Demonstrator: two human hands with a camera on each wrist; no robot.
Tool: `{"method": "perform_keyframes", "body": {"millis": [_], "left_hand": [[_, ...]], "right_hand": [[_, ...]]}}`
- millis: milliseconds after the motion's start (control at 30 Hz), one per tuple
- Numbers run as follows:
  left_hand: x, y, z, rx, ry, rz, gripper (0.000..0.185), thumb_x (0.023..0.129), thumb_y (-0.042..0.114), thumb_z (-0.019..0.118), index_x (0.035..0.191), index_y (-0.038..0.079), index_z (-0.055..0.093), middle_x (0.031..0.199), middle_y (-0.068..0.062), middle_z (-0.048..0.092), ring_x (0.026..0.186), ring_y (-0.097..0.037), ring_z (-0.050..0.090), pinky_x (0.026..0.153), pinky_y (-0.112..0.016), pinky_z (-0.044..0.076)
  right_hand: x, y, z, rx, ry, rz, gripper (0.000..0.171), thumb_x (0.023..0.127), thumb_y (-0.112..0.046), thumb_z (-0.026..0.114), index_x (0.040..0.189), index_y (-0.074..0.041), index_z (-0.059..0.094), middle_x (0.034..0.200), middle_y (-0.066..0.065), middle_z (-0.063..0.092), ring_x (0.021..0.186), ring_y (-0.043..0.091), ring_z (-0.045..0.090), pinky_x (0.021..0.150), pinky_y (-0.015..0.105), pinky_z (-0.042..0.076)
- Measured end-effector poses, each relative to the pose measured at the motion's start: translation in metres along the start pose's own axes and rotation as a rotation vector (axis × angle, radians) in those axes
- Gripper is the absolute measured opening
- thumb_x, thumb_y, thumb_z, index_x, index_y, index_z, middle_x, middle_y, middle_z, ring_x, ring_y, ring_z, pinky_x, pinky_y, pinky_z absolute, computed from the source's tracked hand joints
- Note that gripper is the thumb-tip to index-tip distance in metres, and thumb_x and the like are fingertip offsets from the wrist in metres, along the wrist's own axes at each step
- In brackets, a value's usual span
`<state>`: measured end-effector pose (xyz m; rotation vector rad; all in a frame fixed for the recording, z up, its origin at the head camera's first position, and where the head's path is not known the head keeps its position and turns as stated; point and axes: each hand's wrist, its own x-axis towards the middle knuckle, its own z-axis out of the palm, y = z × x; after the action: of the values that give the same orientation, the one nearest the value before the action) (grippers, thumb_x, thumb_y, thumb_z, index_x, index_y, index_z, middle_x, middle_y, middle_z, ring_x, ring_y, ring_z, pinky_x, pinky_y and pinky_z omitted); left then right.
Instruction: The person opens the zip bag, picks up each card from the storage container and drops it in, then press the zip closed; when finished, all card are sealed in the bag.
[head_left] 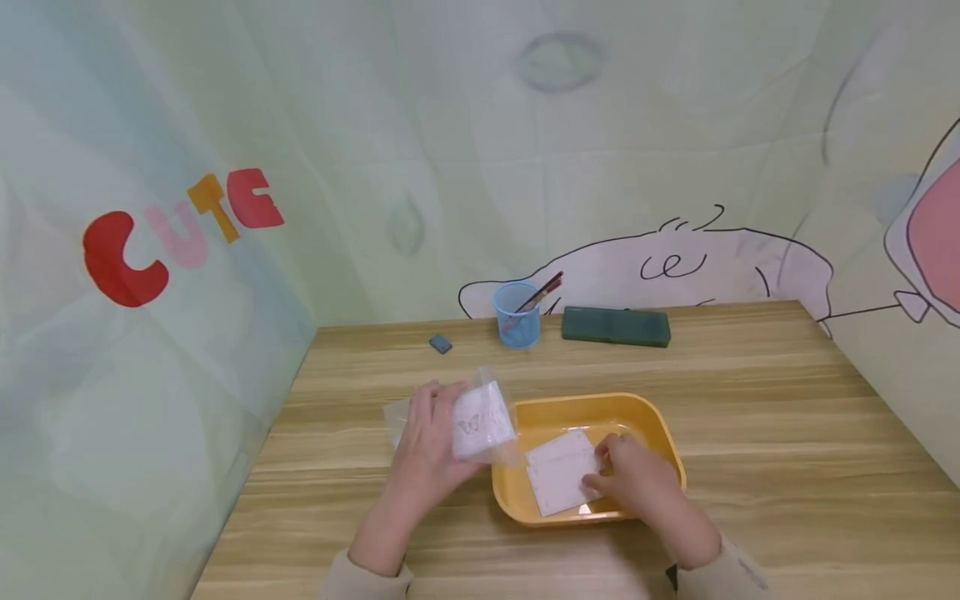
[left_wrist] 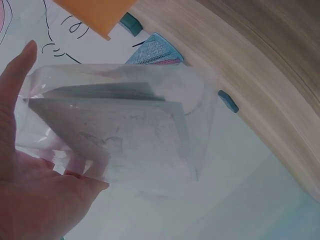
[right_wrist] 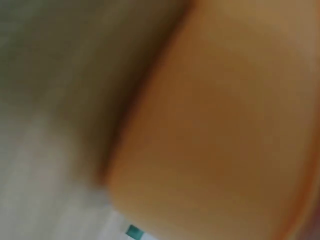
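My left hand (head_left: 429, 437) holds a clear plastic bag (left_wrist: 200, 125) above the left end of a yellow tray (head_left: 667, 433). Inside the bag is a stack of white cards (head_left: 482, 421), the front one bearing a small butterfly-like drawing. In the left wrist view the cards (left_wrist: 145, 135) stand tilted behind the film, with thumb and fingers round the bag's side. Down in the tray lie overlapping white cards (head_left: 558, 479). My right hand (head_left: 637, 477) pinches the right edge of the front one with thumb and curled fingers. The right wrist view shows mostly blurred tray wall (right_wrist: 215, 125).
Behind the tray, a blue mesh cup (head_left: 517, 321) holds several thin sticks or brushes. To its right sits a dark green case (head_left: 615, 326); to its left, a small blue-grey block (head_left: 441, 343). A printed curtain (head_left: 420, 167) borders the wooden table (head_left: 765, 400).
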<state>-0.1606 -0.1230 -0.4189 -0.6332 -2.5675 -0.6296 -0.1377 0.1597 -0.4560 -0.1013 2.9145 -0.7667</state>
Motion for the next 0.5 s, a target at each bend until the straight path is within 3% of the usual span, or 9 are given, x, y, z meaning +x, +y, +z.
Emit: {"method": "perform_keyframes", "body": {"millis": [100, 200, 333, 500], "left_hand": [[0.0004, 0.0000, -0.0001, -0.011, -0.013, -0.013, 0.103, 0.050, 0.033, 0.093, 0.134, 0.005, 0.042, 0.122, -0.015, 0.041, 0.120, -0.030, 0.037, 0.105, -0.039, 0.035], [0.0005, -0.0004, -0.0002, -0.013, -0.024, -0.022, 0.103, 0.050, 0.032, 0.093, 0.135, 0.005, 0.042, 0.123, -0.015, 0.041, 0.121, -0.030, 0.036, 0.106, -0.040, 0.034], [0.0003, -0.0015, -0.0003, -0.007, -0.030, -0.026, 0.103, 0.050, 0.033, 0.093, 0.135, 0.006, 0.041, 0.124, -0.015, 0.040, 0.121, -0.029, 0.036, 0.106, -0.040, 0.034], [0.0005, -0.0019, 0.0002, -0.001, -0.011, -0.006, 0.103, 0.049, 0.035, 0.093, 0.134, 0.005, 0.042, 0.123, -0.015, 0.040, 0.119, -0.030, 0.037, 0.104, -0.041, 0.036]], "right_hand": [[0.0007, 0.0065, 0.0062, -0.046, -0.049, 0.062, 0.051, 0.071, -0.044, 0.082, 0.100, -0.008, 0.060, 0.084, 0.001, 0.048, 0.068, 0.018, 0.050, 0.056, 0.033, 0.042], [0.0014, 0.0076, 0.0072, -0.067, -0.056, 0.067, 0.060, 0.066, -0.052, 0.082, 0.096, -0.007, 0.058, 0.083, 0.003, 0.047, 0.067, 0.020, 0.050, 0.054, 0.034, 0.041], [0.0021, 0.0054, 0.0058, -0.098, -0.094, 0.063, 0.061, 0.062, -0.058, 0.082, 0.087, -0.009, 0.056, 0.082, 0.004, 0.045, 0.065, 0.020, 0.049, 0.053, 0.035, 0.040], [0.0027, 0.0046, 0.0052, -0.118, -0.118, 0.053, 0.055, 0.062, -0.054, 0.083, 0.083, -0.011, 0.056, 0.080, 0.004, 0.045, 0.065, 0.020, 0.048, 0.052, 0.035, 0.040]]}}
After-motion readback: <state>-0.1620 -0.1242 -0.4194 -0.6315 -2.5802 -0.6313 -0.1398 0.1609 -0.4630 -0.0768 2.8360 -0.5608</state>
